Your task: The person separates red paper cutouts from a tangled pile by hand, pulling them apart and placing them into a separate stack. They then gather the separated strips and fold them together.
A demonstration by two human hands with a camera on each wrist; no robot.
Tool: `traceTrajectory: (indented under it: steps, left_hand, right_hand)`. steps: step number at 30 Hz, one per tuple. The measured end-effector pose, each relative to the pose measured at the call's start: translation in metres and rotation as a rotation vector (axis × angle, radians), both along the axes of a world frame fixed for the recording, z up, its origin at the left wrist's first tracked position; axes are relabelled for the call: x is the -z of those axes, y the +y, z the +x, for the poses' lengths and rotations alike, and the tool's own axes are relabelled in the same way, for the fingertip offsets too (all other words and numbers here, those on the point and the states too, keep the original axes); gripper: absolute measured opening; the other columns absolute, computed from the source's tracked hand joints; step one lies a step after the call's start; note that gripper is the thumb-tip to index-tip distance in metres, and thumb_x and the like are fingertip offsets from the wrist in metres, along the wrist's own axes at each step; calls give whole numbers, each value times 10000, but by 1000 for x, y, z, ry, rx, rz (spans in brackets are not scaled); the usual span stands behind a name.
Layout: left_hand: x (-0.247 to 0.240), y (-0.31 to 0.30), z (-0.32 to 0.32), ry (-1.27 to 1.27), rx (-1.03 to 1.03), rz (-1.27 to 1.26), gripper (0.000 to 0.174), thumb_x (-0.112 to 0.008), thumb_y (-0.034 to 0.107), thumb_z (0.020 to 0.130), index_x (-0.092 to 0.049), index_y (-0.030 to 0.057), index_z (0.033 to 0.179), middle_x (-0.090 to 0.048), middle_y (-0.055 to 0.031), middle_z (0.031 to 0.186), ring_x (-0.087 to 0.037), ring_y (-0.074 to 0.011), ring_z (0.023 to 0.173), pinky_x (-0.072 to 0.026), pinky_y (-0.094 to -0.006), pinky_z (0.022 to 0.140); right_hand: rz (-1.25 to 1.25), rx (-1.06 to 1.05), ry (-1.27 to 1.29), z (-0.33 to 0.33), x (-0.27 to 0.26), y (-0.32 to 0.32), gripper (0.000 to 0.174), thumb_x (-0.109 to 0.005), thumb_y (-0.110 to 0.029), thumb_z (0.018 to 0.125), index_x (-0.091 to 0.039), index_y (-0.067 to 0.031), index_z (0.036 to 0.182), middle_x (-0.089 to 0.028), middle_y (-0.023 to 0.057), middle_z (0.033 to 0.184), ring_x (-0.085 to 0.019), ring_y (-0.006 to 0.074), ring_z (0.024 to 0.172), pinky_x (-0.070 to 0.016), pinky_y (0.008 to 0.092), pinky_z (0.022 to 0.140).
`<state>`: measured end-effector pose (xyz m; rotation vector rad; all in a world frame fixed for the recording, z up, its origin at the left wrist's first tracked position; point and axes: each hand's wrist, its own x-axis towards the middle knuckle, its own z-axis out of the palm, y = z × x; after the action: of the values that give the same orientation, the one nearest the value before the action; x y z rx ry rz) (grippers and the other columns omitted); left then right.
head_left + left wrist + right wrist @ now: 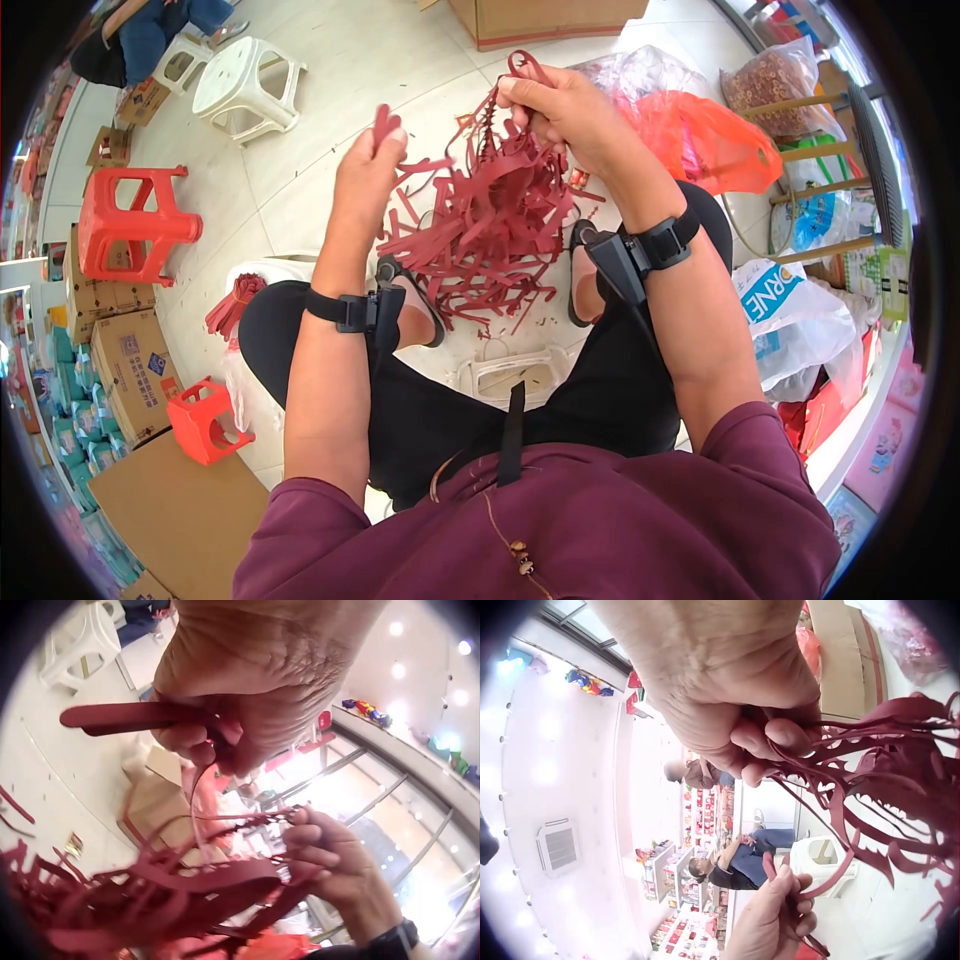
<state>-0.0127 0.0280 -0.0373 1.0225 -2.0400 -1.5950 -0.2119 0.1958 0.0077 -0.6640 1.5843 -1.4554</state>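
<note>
A large tangle of dark red strips (490, 220), many with jagged edges, hangs and spreads between the person's feet. The right hand (570, 110) grips the top of this bunch, and one strip loops above its fingers. In the right wrist view, the curled fingers hold several thin strip ends (832, 746). To the left, the left hand (368, 165) pinches a folded dark red strip (120, 716) between thumb and fingers, its rounded end sticking out. A thin piece runs from the left fingers down toward the tangle in the left wrist view.
A tied bundle of red strips (235, 305) lies by the left knee. White (245, 85) and red stools (135, 225) stand left; a cardboard box (545, 25) is ahead. Orange-red plastic bags (700, 140) sit right. A low white stool (515, 375) lies between the legs.
</note>
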Motion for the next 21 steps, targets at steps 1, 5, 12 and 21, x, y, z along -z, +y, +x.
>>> traceTrajectory:
  steps: [1,5,12,21]
  left_hand:
    - [-7,1,1,60,-25,88,342,-676,391,946,-656,63,1041,-556,31,763,-496,-61,664,-417,-221,586]
    - [-21,7,0,275,-160,250,299,-719,365,930,-608,88,923,-482,44,662,-465,-55,582,-393,-220,526]
    - [-9,23,-11,-8,108,220,309,-728,316,896,-639,74,1065,-592,19,741,-418,-37,506,-335,-215,432]
    - [18,24,-16,-34,257,516,317,-651,394,944,-654,79,908,-466,84,658,-339,-22,486,-263,-211,459]
  right_hand:
    - [13,4,-1,1,-3,1,248,-653,-304,960,-664,-56,944,-585,-30,708,-363,20,476,-268,204,447]
    - [-20,-5,-1,2,-3,2,254,-649,-299,963,-665,-46,958,-579,-38,710,-345,18,472,-259,202,449]
    - [-68,-14,-35,-6,-11,7,241,-646,-300,958,-667,-61,931,-552,-55,694,-348,22,465,-247,209,442]
    - [-96,-40,-62,-9,-14,11,284,-675,-345,951,-663,-61,955,-548,-56,703,-347,12,478,-259,187,453]
